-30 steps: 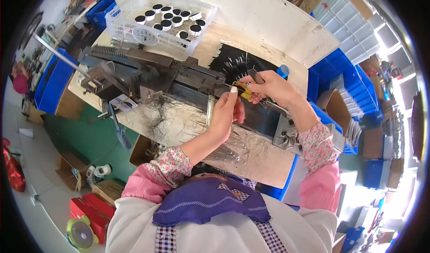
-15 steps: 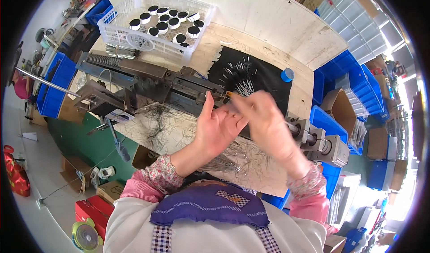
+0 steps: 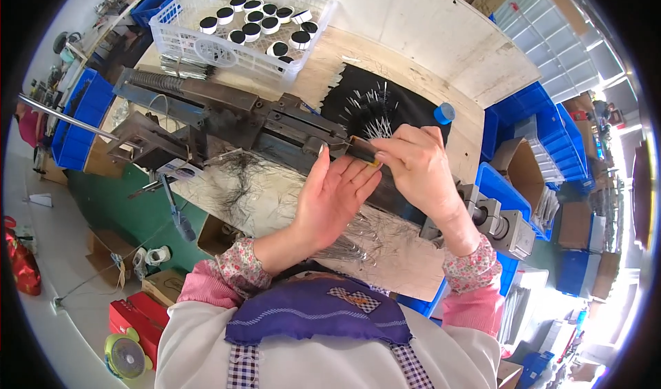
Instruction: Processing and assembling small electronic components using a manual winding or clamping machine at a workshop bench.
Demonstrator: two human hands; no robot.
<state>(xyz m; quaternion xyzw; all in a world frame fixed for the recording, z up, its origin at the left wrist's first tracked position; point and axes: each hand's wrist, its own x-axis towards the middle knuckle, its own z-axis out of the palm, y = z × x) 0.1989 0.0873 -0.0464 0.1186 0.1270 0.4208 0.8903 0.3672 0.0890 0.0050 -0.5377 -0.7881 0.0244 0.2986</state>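
Observation:
My left hand point(image 3: 332, 200) is open, palm up, with its fingers stretched out beside the end of a long metal bench machine point(image 3: 292, 124). Thumb and fingers of my right hand point(image 3: 421, 169) are pinched together just past my left fingertips. What they pinch is too small to make out. Next to that pinch, at the machine's end, is a short dark piece point(image 3: 363, 148) with a yellowish edge. Beyond my hands, a pile of black-bristled brushes with silvery wire stems point(image 3: 375, 120) lies on a black cloth point(image 3: 420, 107).
A clear plastic crate point(image 3: 313, 48) holding several white, black-topped round pieces stands at the back left. A blue round cap point(image 3: 445, 113) sits on the cloth's right edge. Loose dark bristles point(image 3: 241, 189) and thin wires point(image 3: 348, 243) litter the wooden table. Blue bins point(image 3: 506, 189) stand at the right.
My right hand, blurred by motion before, is now still enough to show its pinch at the machine's end. My left hand stays open in nearly the same place.

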